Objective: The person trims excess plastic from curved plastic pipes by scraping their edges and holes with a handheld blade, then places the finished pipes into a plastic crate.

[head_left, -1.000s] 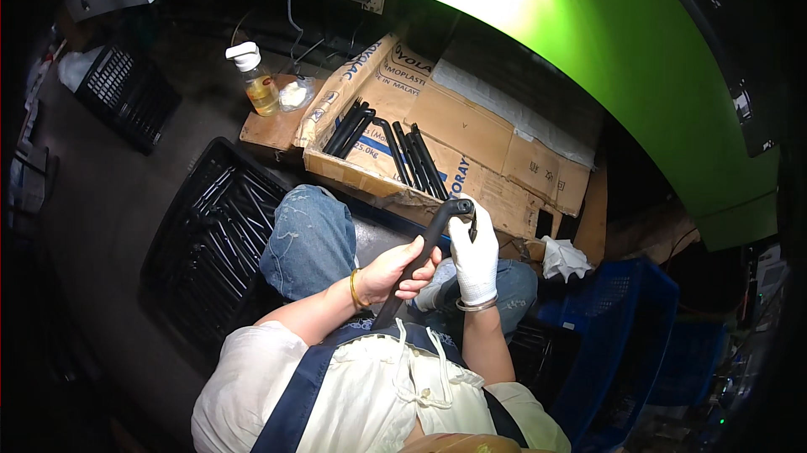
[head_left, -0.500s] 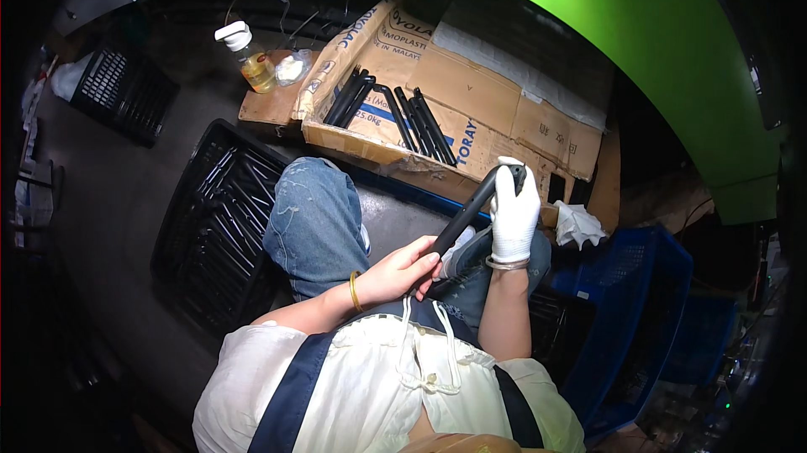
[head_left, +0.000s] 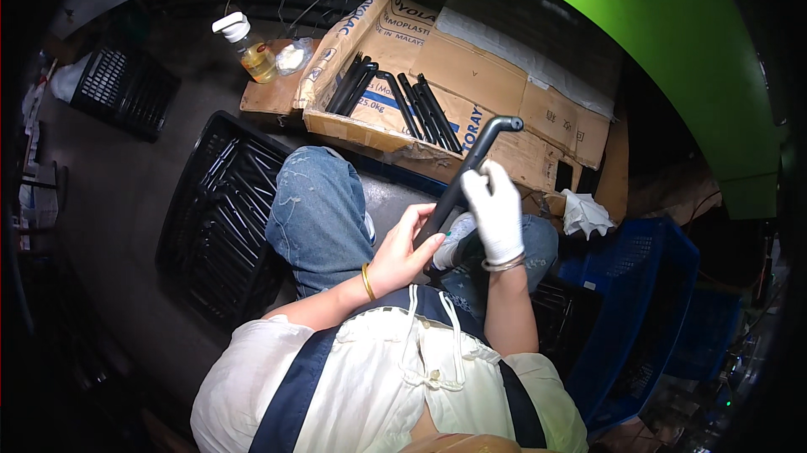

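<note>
A black bent tube point(head_left: 471, 164) with a short angled end slants up and away in front of my lap. Bare fingers of my left hand point(head_left: 408, 245) wrap round its lower part. My right hand point(head_left: 498, 209), in a white glove, is closed against the tube's right side below the bend. Its fingertips are partly blurred. Beyond, several similar black tubes point(head_left: 428, 115) lie in an open cardboard box point(head_left: 370, 134), with another cluster of black tubes point(head_left: 351, 87) at the box's left end.
A black crate point(head_left: 192, 169) filled with dark tubes stands left of my knee. Blue crates point(head_left: 632, 318) are at the right. A bottle point(head_left: 256, 58) and a clear plastic bag point(head_left: 292, 58) rest by the box. Crumpled white cloth or paper point(head_left: 586, 213) hangs near its right corner.
My gloved right hand has come off the tube's bent end and moved down along it. The tube is now more upright, its bend exposed and raised, while my left hand keeps hold.
</note>
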